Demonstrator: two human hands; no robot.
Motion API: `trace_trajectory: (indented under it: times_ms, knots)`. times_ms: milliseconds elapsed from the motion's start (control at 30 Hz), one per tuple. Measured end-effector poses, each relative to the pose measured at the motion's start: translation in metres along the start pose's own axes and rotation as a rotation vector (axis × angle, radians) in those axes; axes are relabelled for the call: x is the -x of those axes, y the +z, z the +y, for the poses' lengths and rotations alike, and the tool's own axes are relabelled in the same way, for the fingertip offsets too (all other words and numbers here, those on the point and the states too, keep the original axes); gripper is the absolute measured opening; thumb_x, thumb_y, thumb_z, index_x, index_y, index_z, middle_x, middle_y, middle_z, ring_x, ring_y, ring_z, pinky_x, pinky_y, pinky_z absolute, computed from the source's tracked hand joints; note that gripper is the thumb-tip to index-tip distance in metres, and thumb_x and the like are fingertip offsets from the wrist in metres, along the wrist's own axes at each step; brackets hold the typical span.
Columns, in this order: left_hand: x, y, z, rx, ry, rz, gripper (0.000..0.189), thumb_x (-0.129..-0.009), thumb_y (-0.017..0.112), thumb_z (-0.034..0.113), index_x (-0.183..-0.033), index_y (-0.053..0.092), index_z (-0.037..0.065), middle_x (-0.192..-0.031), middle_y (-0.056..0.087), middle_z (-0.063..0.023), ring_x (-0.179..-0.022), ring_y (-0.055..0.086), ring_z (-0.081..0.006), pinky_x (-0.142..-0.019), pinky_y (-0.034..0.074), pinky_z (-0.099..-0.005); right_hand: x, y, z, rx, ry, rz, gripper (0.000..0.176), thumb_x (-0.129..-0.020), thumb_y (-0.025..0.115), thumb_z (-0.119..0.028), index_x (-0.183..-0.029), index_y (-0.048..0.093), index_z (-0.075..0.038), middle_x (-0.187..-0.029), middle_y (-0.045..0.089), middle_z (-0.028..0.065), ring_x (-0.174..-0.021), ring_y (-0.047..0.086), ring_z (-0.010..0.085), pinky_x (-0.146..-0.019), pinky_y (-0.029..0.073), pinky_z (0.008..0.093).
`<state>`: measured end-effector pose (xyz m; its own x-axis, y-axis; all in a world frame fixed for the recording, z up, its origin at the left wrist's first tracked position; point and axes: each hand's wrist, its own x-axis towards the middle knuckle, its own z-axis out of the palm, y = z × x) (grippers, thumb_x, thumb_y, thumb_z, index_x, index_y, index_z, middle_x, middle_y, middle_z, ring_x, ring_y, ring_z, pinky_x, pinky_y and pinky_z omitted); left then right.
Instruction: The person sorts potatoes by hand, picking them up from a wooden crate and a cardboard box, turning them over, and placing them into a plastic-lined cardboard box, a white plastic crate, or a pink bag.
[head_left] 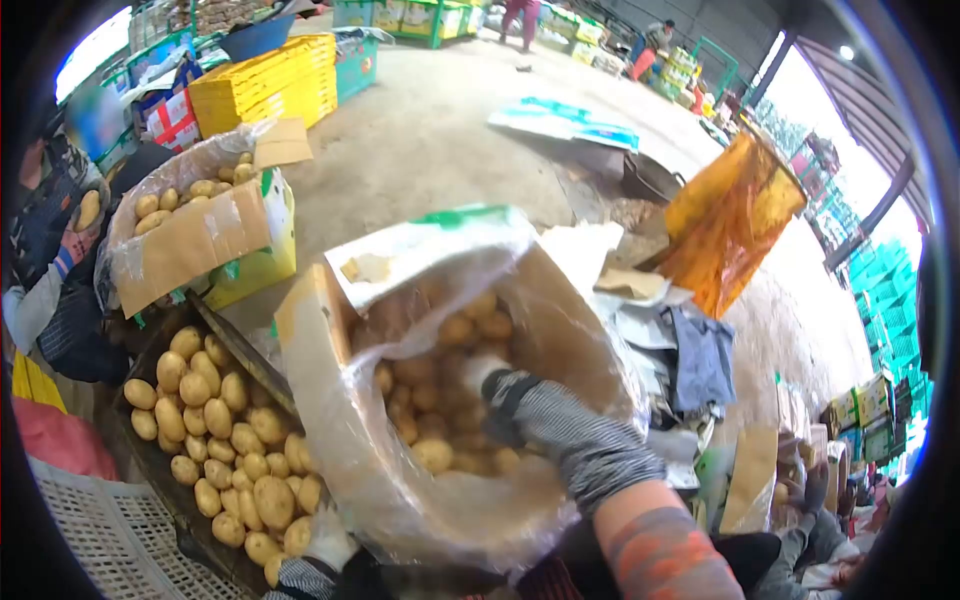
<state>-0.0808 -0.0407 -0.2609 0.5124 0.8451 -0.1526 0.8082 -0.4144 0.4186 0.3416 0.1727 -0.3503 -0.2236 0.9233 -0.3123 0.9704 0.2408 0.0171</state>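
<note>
A cardboard box (315, 330) lined with clear plastic stands open before me, with potatoes (432, 455) inside. My right hand (488, 385), in a white and dark glove with a striped cuff, reaches down into this box. Its fingers are blurred against the potatoes, and what they hold does not show. Low at the left, my left hand (330, 545) in a white glove is at the edge of a dark crate (240, 345) full of loose potatoes (220, 418). It is beside the nearest potatoes; its fingers are mostly hidden.
Another person (50, 250) at the left holds a potato (88, 208) beside a second potato box (190, 255). A white plastic basket (110, 520) sits at lower left. Yellow crates (265, 85) are stacked behind. An orange sack-like container (735, 220) stands at the right.
</note>
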Motion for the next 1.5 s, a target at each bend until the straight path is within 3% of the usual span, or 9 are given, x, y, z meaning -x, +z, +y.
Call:
trace_trajectory:
  times_ms: [200, 433, 533, 833, 933, 1067, 1300, 1400, 1500]
  knots:
    - [0.000, 0.028, -0.023, 0.016, 0.027, -0.084, 0.064, -0.073, 0.072, 0.030, -0.131, 0.057, 0.009, -0.140, 0.045, -0.0225, -0.131, 0.039, -0.0458, -0.106, 0.042, -0.0504, 0.016, -0.001, -0.052, 0.151, 0.012, 0.314, 0.044, -0.095, 0.052, -0.036, -0.122, 0.059, -0.002, -0.132, 0.054, 0.0181, -0.121, 0.054, 0.0306, -0.088, 0.053, 0.0457]
    - [-0.004, 0.012, -0.008, 0.065, 0.009, 0.067, 0.064, -0.074, 0.072, 0.030, -0.133, 0.056, 0.011, -0.145, 0.041, -0.0188, -0.131, 0.039, -0.0452, -0.106, 0.042, -0.0509, 0.057, -0.135, -0.066, -0.553, -0.276, -0.492, 0.068, -0.083, 0.071, -0.033, -0.143, 0.047, -0.012, -0.140, 0.053, 0.0185, -0.122, 0.055, 0.0367, -0.101, 0.046, 0.0389]
    - [-0.004, 0.020, -0.011, -0.022, -0.003, 0.034, 0.063, -0.078, 0.070, 0.030, -0.135, 0.053, 0.010, -0.145, 0.042, -0.0177, -0.130, 0.040, -0.0448, -0.107, 0.042, -0.0511, 0.133, -0.246, -0.088, -1.073, -0.244, -0.162, 0.060, -0.091, 0.067, -0.038, -0.138, 0.049, -0.005, -0.126, 0.061, 0.0155, -0.109, 0.062, 0.0296, -0.087, 0.053, 0.0406]
    - [-0.003, -0.004, 0.001, 0.287, -0.115, 0.164, 0.069, -0.081, 0.072, 0.029, -0.139, 0.046, 0.003, -0.142, 0.045, -0.0231, -0.133, 0.042, -0.0425, -0.109, 0.041, -0.0470, 0.142, -0.266, -0.133, -2.166, -0.352, 0.209, 0.060, -0.097, 0.058, -0.041, -0.138, 0.046, 0.000, -0.127, 0.057, 0.0106, -0.115, 0.057, 0.0212, -0.099, 0.048, 0.0361]
    - [-0.004, 0.010, -0.009, 0.827, -0.276, 0.390, 0.070, -0.079, 0.077, 0.024, -0.138, 0.046, 0.002, -0.137, 0.049, -0.0232, -0.127, 0.049, -0.0410, -0.107, 0.044, -0.0440, 0.134, -0.253, -0.132, -1.812, -0.353, 0.345, 0.061, -0.097, 0.057, -0.043, -0.138, 0.045, 0.000, -0.125, 0.058, 0.0127, -0.112, 0.058, 0.0218, -0.097, 0.048, 0.0359]
    - [-0.025, -0.104, 0.041, 0.305, 0.073, 0.923, 0.064, -0.077, 0.081, 0.013, -0.131, 0.050, -0.002, -0.130, 0.054, -0.0256, -0.113, 0.060, -0.0403, -0.096, 0.053, -0.0436, 0.138, -0.242, -0.135, -1.566, -0.421, 0.427, 0.060, -0.099, 0.056, -0.040, -0.141, 0.042, 0.000, -0.122, 0.061, 0.0149, -0.111, 0.058, 0.0221, -0.097, 0.047, 0.0350]
    - [-0.098, -0.206, 0.147, 0.293, 0.342, 0.716, 0.069, -0.082, 0.078, 0.015, -0.140, 0.044, -0.001, -0.132, 0.056, -0.0172, -0.118, 0.057, -0.0267, -0.098, 0.050, -0.0396, 0.154, -0.252, -0.154, -1.137, -0.479, 0.558, 0.048, -0.098, 0.055, -0.033, -0.135, 0.051, -0.003, -0.114, 0.066, 0.0176, -0.104, 0.065, 0.0295, -0.089, 0.051, 0.0366]
    - [-0.113, -0.184, 0.153, 0.816, 0.371, 0.657, 0.069, -0.086, 0.074, 0.026, -0.142, 0.043, 0.000, -0.134, 0.054, -0.0164, -0.121, 0.056, -0.0271, -0.099, 0.049, -0.0395, 0.151, -0.256, -0.139, -0.787, -0.392, 0.789, 0.027, -0.098, 0.052, -0.018, -0.117, 0.066, -0.005, -0.103, 0.068, 0.0188, -0.083, 0.068, 0.0369, -0.074, 0.055, 0.0389]
    - [-0.123, -0.162, 0.153, 1.339, 0.370, 0.558, 0.070, -0.090, 0.069, 0.037, -0.143, 0.041, 0.001, -0.136, 0.053, -0.0156, -0.123, 0.055, -0.0274, -0.100, 0.049, -0.0395, 0.152, -0.260, -0.130, -0.895, -0.422, 0.828, 0.037, -0.101, 0.052, -0.031, -0.121, 0.062, 0.000, -0.103, 0.071, 0.0123, -0.084, 0.069, 0.0220, -0.076, 0.054, 0.0325]
